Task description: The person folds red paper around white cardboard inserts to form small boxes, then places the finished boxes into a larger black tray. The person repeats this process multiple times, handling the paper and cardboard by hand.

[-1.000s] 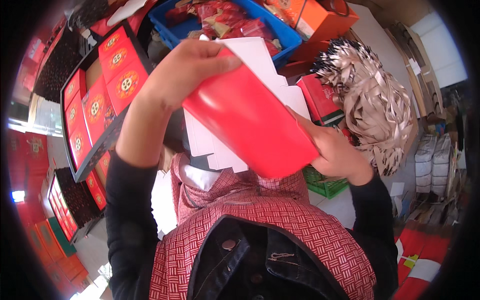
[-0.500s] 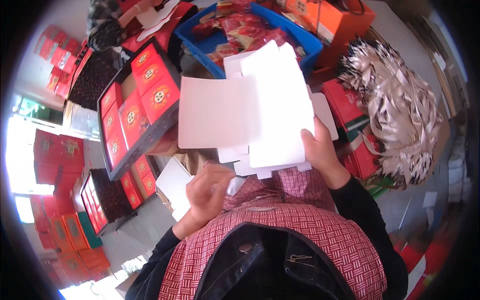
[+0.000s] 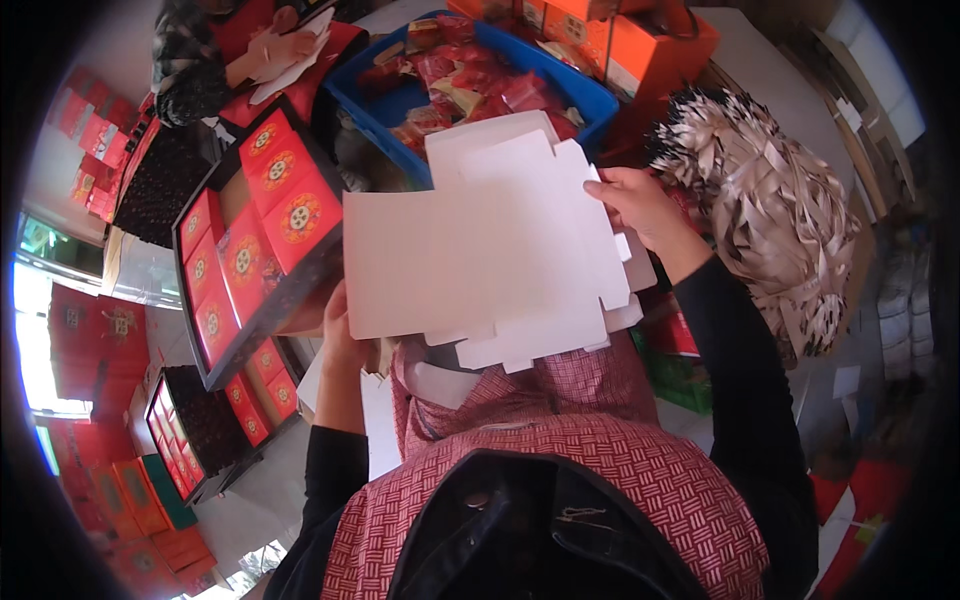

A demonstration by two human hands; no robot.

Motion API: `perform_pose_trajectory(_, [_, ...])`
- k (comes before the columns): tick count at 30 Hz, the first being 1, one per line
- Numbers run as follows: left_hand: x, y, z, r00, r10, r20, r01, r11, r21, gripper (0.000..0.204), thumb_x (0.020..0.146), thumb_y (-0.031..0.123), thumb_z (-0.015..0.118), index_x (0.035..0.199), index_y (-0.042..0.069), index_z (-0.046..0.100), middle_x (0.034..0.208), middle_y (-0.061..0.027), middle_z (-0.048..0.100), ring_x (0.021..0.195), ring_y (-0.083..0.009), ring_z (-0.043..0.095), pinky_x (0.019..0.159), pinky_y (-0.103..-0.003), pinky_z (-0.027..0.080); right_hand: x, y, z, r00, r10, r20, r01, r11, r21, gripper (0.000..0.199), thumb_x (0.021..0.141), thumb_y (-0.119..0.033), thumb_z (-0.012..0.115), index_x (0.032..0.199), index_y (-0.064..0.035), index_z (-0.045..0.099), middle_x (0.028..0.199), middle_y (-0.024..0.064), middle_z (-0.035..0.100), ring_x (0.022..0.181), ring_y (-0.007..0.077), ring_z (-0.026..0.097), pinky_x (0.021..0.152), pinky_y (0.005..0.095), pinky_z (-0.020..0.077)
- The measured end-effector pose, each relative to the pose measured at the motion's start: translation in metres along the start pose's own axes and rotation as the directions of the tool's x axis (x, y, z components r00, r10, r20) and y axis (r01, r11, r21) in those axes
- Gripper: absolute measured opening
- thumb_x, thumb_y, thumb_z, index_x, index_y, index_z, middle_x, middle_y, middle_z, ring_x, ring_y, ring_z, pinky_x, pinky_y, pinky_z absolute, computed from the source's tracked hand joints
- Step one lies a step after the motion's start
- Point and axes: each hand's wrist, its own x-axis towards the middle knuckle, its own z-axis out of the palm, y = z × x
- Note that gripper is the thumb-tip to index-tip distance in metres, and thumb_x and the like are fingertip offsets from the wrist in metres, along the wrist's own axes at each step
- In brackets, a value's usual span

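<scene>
At the far left stand stacks of red boxes, and beside them an open dark tray holds rows of small red packets with round gold emblems. Above the tray, a co-worker's hands handle white sheets on a red surface; these are not the wearer's hands. The left hand is below the lower left corner of the cardboard sheet and looks to be gripping it from behind; the fingers are hidden by the card, so the exact grip cannot be told. The sheet is an unfolded white box blank with cut tabs, held flat in the air in front of the chest, above the red checked apron, white face toward the camera. A second ago the same blank showed its red face and was tilted between both hands; half a second ago the left hand was off it, down near the apron. The blank is now turned over and back under two-handed control, hands well apart at opposite edges. Judged from this, the folding has not begun and the blank is only being presented. The right hand is clamped on the upper right edge, thumb on the near face. Behind the sheet a blue crate holds red wrapped goods, with orange boxes past it. At right lies a heap of shredded paper strips.
</scene>
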Motion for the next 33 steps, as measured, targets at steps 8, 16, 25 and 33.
perform_pose_trajectory(8, [0.025,0.059,0.082,0.934,0.324,0.153,-0.334,0.942,0.04,0.071,0.08,0.013,0.075,0.14,0.001,0.04,0.126,-0.0105,0.054,0.116,-0.0218,0.053,0.1,-0.036,0.043,0.039,-0.021,0.003,0.964,0.139,0.225,-0.131,0.99,-0.052,0.032,0.081,-0.001,0.061,0.112,0.005,0.062,0.095,0.0098,0.069,0.073,0.013,0.067,0.062,0.0264,0.0542])
perform_pose_trajectory(16, [0.026,0.078,0.099,0.816,0.245,0.524,-0.252,0.966,-0.059,0.022,0.077,0.011,0.077,0.091,0.003,0.062,0.095,-0.0049,0.066,0.094,-0.017,0.062,0.086,-0.031,0.048,0.02,-0.034,0.021,0.91,0.161,0.381,-0.079,0.972,-0.223,0.034,0.081,0.002,0.061,0.115,0.0066,0.062,0.099,0.0071,0.068,0.083,0.0126,0.065,0.074,0.0275,0.0521])
perform_pose_trajectory(25, [0.024,0.083,0.128,0.89,-0.025,0.455,-0.266,0.783,0.563,0.028,0.078,0.012,0.079,0.093,-0.002,0.059,0.091,-0.0023,0.064,0.086,-0.0093,0.059,0.079,-0.025,0.048,0.043,-0.044,0.036,0.896,0.049,0.442,0.134,0.918,-0.374,0.037,0.078,-0.003,0.065,0.114,0.0069,0.064,0.097,0.005,0.07,0.089,0.0076,0.061,0.082,0.0239,0.0479])
perform_pose_trajectory(33, [-0.034,0.092,0.141,0.803,-0.064,0.592,-0.202,0.906,0.372,0.057,0.071,0.007,0.083,0.121,-0.001,0.058,0.094,-0.0059,0.064,0.092,-0.0127,0.06,0.083,-0.028,0.049,-0.019,-0.036,0.054,0.787,0.103,0.608,0.254,0.844,-0.472,0.037,0.076,0.0,0.06,0.112,0.0032,0.065,0.094,0.0125,0.071,0.085,0.0139,0.064,0.08,0.028,0.0494])
